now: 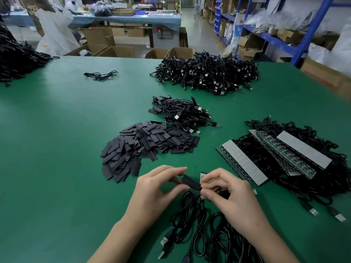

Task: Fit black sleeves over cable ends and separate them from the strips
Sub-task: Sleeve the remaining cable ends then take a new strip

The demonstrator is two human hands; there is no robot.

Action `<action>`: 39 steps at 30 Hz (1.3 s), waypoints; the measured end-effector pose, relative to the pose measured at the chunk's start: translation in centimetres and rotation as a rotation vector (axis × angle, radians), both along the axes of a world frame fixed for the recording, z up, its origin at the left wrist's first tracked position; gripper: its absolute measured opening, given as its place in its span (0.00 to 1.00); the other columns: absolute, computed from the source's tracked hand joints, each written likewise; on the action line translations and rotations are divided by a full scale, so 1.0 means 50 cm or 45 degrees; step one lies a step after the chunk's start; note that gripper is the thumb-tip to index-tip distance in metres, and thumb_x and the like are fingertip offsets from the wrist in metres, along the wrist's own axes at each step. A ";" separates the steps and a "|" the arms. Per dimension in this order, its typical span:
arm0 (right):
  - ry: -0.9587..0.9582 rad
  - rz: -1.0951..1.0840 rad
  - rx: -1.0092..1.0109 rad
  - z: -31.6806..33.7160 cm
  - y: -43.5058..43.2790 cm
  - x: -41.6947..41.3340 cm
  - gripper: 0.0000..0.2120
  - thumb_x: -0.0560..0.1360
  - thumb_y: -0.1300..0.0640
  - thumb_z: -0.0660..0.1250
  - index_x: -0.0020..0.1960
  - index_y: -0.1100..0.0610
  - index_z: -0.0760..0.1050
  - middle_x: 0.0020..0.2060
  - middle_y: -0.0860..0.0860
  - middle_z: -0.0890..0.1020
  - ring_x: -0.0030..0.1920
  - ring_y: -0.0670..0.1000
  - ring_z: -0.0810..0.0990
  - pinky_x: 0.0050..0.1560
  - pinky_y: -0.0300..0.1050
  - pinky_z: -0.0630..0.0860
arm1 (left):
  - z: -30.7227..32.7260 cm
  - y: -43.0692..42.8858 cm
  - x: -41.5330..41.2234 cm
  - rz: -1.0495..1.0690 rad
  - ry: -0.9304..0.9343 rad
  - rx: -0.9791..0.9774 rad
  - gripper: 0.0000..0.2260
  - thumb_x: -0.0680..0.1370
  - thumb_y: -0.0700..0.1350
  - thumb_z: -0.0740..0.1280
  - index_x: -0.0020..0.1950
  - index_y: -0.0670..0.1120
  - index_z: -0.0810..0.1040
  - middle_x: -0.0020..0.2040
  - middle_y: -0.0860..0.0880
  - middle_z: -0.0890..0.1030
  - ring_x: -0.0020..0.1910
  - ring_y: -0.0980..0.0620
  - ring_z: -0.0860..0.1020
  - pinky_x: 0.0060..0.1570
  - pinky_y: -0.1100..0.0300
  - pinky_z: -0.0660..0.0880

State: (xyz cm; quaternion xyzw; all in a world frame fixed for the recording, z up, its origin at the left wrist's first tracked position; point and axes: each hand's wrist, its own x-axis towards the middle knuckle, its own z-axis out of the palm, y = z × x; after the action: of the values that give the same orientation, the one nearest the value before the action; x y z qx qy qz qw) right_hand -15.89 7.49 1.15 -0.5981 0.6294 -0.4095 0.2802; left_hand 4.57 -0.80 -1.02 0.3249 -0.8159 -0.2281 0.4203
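From the head camera: your left hand pinches a black sleeve low over the green table. Your right hand pinches the cable end at the sleeve's mouth. The strips lie near, to the right.

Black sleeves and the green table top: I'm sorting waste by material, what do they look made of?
Black sleeves: flat, matte dark-grey pieces, some curling at the edges, so probably thin flexible plastic tubing, perhaps heat-shrink. Table top: smooth green covering with a soft sheen, likely a rubber or vinyl mat; not certain.
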 end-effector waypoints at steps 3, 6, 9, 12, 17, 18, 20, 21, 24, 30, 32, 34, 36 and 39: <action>-0.062 -0.016 0.006 0.001 -0.001 -0.002 0.16 0.76 0.61 0.75 0.51 0.39 0.77 0.40 0.42 0.87 0.48 0.43 0.86 0.55 0.42 0.77 | -0.002 0.004 -0.005 0.091 0.068 -0.021 0.13 0.72 0.45 0.78 0.56 0.47 0.87 0.48 0.57 0.85 0.45 0.62 0.83 0.50 0.67 0.79; -0.095 -0.023 -0.003 0.002 0.000 0.000 0.17 0.76 0.62 0.74 0.51 0.39 0.77 0.39 0.42 0.88 0.47 0.43 0.86 0.51 0.35 0.77 | -0.005 0.012 -0.013 0.103 0.076 -0.025 0.14 0.72 0.43 0.78 0.57 0.46 0.87 0.48 0.57 0.85 0.45 0.62 0.83 0.49 0.67 0.80; -0.108 -0.042 -0.019 0.000 -0.001 0.002 0.17 0.76 0.62 0.74 0.50 0.39 0.77 0.38 0.44 0.88 0.46 0.42 0.85 0.50 0.31 0.75 | -0.007 0.014 -0.017 0.095 0.085 -0.041 0.15 0.73 0.42 0.78 0.59 0.45 0.87 0.49 0.56 0.86 0.45 0.63 0.83 0.49 0.66 0.80; -0.123 -0.063 -0.019 -0.002 -0.001 0.003 0.16 0.76 0.62 0.74 0.49 0.40 0.78 0.38 0.44 0.88 0.45 0.43 0.86 0.51 0.33 0.77 | -0.009 0.014 -0.018 0.087 0.101 -0.050 0.14 0.74 0.42 0.77 0.59 0.45 0.87 0.49 0.56 0.86 0.46 0.63 0.83 0.48 0.65 0.81; -0.130 -0.098 0.012 -0.006 0.000 0.005 0.14 0.76 0.62 0.74 0.49 0.42 0.79 0.37 0.44 0.88 0.45 0.43 0.86 0.53 0.44 0.79 | -0.011 0.015 -0.020 0.064 0.119 -0.047 0.12 0.76 0.44 0.76 0.59 0.46 0.87 0.49 0.57 0.86 0.46 0.63 0.83 0.48 0.65 0.80; -0.127 -0.100 0.012 -0.007 -0.001 0.005 0.15 0.76 0.62 0.74 0.49 0.41 0.79 0.37 0.44 0.88 0.44 0.43 0.86 0.53 0.43 0.79 | -0.011 0.015 -0.021 0.063 0.121 -0.043 0.12 0.76 0.45 0.75 0.59 0.46 0.87 0.49 0.57 0.86 0.46 0.63 0.83 0.48 0.66 0.80; -0.112 -0.099 0.009 -0.008 -0.002 0.006 0.17 0.76 0.62 0.75 0.49 0.39 0.78 0.37 0.43 0.88 0.44 0.42 0.86 0.52 0.40 0.80 | -0.010 0.015 -0.021 0.068 0.132 -0.029 0.11 0.76 0.47 0.74 0.58 0.46 0.87 0.49 0.58 0.86 0.45 0.63 0.83 0.47 0.66 0.80; -0.103 -0.094 0.005 -0.009 -0.002 0.006 0.17 0.75 0.62 0.75 0.49 0.39 0.78 0.37 0.43 0.87 0.45 0.42 0.86 0.51 0.39 0.79 | -0.010 0.015 -0.021 0.071 0.142 -0.016 0.11 0.77 0.47 0.74 0.57 0.46 0.88 0.48 0.58 0.86 0.45 0.63 0.83 0.47 0.67 0.80; -0.071 -0.078 -0.018 -0.011 -0.003 0.005 0.17 0.75 0.62 0.75 0.50 0.39 0.78 0.38 0.42 0.87 0.46 0.42 0.86 0.53 0.36 0.78 | -0.006 0.019 -0.024 0.085 0.237 0.172 0.08 0.76 0.47 0.76 0.53 0.50 0.88 0.45 0.60 0.87 0.44 0.61 0.85 0.46 0.68 0.79; 0.121 -0.014 -0.028 -0.005 -0.002 -0.009 0.14 0.72 0.49 0.78 0.55 0.36 0.80 0.51 0.33 0.84 0.55 0.36 0.82 0.56 0.27 0.73 | 0.002 0.016 -0.034 0.026 0.620 0.821 0.07 0.76 0.39 0.75 0.48 0.50 0.88 0.40 0.46 0.88 0.41 0.50 0.87 0.44 0.65 0.80; 0.364 -0.009 -0.028 -0.004 -0.001 -0.025 0.13 0.72 0.40 0.73 0.56 0.35 0.78 0.54 0.31 0.79 0.59 0.37 0.78 0.57 0.31 0.73 | 0.006 0.012 -0.030 0.032 0.713 0.887 0.07 0.76 0.37 0.74 0.48 0.48 0.88 0.40 0.44 0.87 0.40 0.49 0.87 0.43 0.65 0.79; 0.544 0.014 -0.032 -0.005 0.000 -0.032 0.11 0.73 0.36 0.69 0.53 0.36 0.79 0.51 0.31 0.77 0.59 0.38 0.75 0.58 0.37 0.72 | 0.010 0.009 -0.025 0.040 0.751 0.929 0.07 0.77 0.37 0.74 0.49 0.49 0.88 0.40 0.43 0.87 0.42 0.48 0.87 0.44 0.64 0.80; 0.604 0.026 -0.043 -0.004 0.000 -0.028 0.09 0.74 0.37 0.68 0.50 0.39 0.81 0.47 0.32 0.78 0.58 0.39 0.74 0.58 0.43 0.73 | 0.009 0.008 -0.024 0.034 0.762 0.948 0.07 0.77 0.37 0.74 0.49 0.48 0.88 0.41 0.43 0.87 0.43 0.47 0.87 0.45 0.64 0.80; 0.652 -0.009 -0.113 -0.004 0.000 -0.016 0.08 0.80 0.41 0.66 0.43 0.41 0.78 0.43 0.34 0.78 0.54 0.39 0.75 0.57 0.50 0.74 | 0.008 0.008 -0.023 0.010 0.736 0.924 0.07 0.77 0.38 0.74 0.50 0.49 0.88 0.42 0.44 0.88 0.43 0.48 0.87 0.46 0.63 0.80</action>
State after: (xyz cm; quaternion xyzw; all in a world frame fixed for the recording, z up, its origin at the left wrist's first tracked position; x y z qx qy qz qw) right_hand -16.70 7.48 0.96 -0.6917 0.6633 -0.2729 0.0839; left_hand 3.42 -0.41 -0.64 0.3771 -0.5315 -0.5787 0.4903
